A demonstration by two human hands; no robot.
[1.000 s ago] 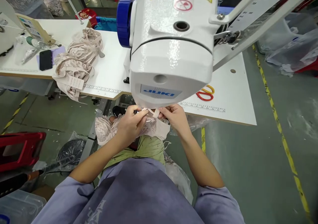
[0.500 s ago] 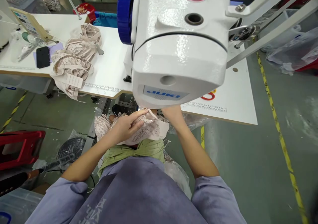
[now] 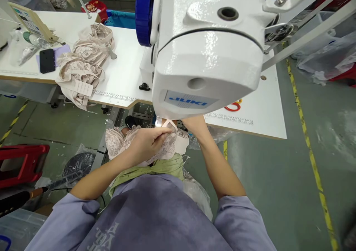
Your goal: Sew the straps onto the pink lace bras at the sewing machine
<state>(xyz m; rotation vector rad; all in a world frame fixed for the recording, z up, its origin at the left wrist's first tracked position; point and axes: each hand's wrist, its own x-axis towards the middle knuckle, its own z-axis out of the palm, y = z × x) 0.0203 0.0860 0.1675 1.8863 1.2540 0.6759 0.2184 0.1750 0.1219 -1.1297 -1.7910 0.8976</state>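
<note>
A pale pink lace bra [image 3: 167, 149] hangs in front of the table edge, over my lap and below the head of a white sewing machine [image 3: 205, 69]. My left hand [image 3: 148, 141] is closed on the bra's upper edge, thumb and fingers pinched together by a narrow strap. My right hand [image 3: 196, 124] is at the right of the bra, under the machine head. Its fingers are hidden by the machine, so their grip does not show. The needle area is hidden too.
More pink lace bras [image 3: 83, 65] lie heaped on the white table [image 3: 122, 58] at the left, near a black phone [image 3: 47, 61] and a control panel [image 3: 30, 22]. Red-handled scissors [image 3: 233, 107] lie right of the machine. A red stool [image 3: 23, 163] stands on the floor, left.
My left hand has moved slightly right and up along the bra, its fingers going from spread flat to pinched. The right hand stays by the machine. My view has shifted slightly.
</note>
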